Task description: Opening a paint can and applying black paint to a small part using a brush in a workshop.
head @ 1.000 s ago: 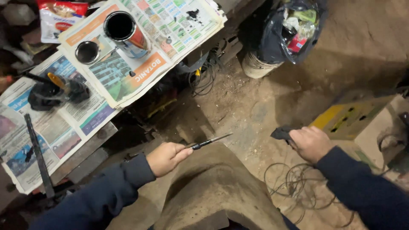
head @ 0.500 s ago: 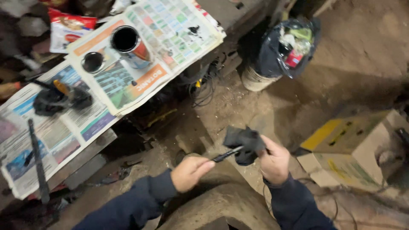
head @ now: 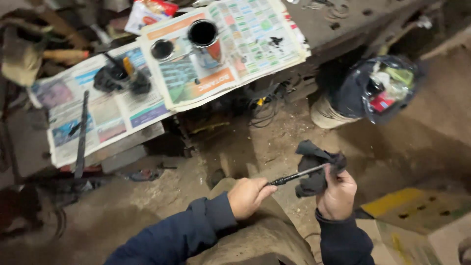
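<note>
My left hand [head: 247, 196] grips the near end of a thin dark metal tool [head: 293, 176], which points right and slightly up. My right hand [head: 337, 195] holds a crumpled black rag [head: 314, 167] closed around the tool's far end, so the tip is hidden. Both hands hover above my knee over the dirt floor. Both sleeves are dark blue.
A workbench [head: 343, 24] covered with newspapers [head: 245, 44] carries an open paint can [head: 203, 37], its lid [head: 162, 49], a black part [head: 120, 78] and a long black bar [head: 81, 132]. A bucket lined with a dark rubbish bag [head: 373, 91] stands right; yellow cardboard boxes [head: 422, 216] lie lower right.
My right hand picked up the black rag from the floor at the right and brought it to the tool's tip. My left hand kept hold of the tool.
</note>
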